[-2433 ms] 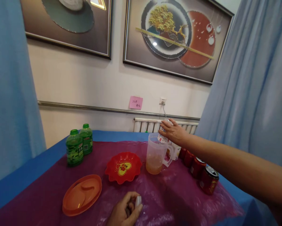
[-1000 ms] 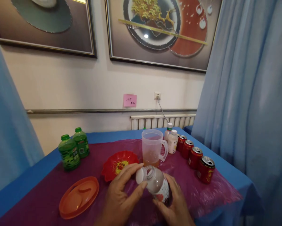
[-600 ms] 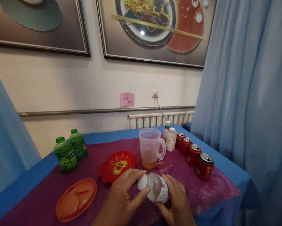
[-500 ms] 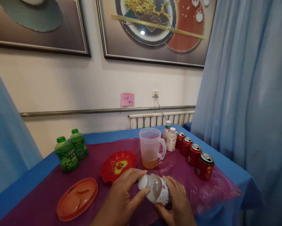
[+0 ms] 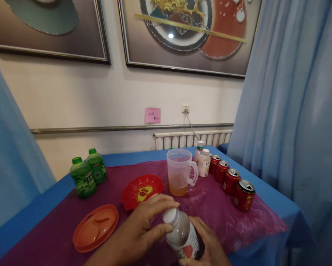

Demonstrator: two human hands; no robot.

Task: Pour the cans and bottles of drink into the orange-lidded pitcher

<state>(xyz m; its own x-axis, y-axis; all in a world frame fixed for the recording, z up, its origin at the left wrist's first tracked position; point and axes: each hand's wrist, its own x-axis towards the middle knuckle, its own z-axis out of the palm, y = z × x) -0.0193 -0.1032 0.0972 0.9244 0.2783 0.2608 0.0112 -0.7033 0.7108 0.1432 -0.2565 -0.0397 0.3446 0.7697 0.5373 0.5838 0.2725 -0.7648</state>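
A clear plastic bottle (image 5: 182, 232) with a white cap and a printed label is tilted in front of me, its cap end toward the upper left. My right hand (image 5: 207, 242) wraps around the labelled body. My left hand (image 5: 146, 227) has its thumb and fingers closed on the white cap (image 5: 170, 215). Just beyond the bottle stands a translucent jug (image 5: 179, 170) with amber liquid at its bottom and its handle to the right. Left of the jug is a red scalloped plate (image 5: 127, 188), partly behind my left hand.
An orange lid (image 5: 96, 229) lies at the front left. Two green bottles (image 5: 83, 179) stand behind it. Two white-capped bottles (image 5: 204, 164) and a row of several red cans (image 5: 245, 195) line the right. A purple plastic sheet (image 5: 55, 229) covers part of the blue tablecloth (image 5: 287, 210).
The bottle has turned more upright, with its cap end up and its base nearer me. Both hands have stayed on it. The whole view has shifted slightly.
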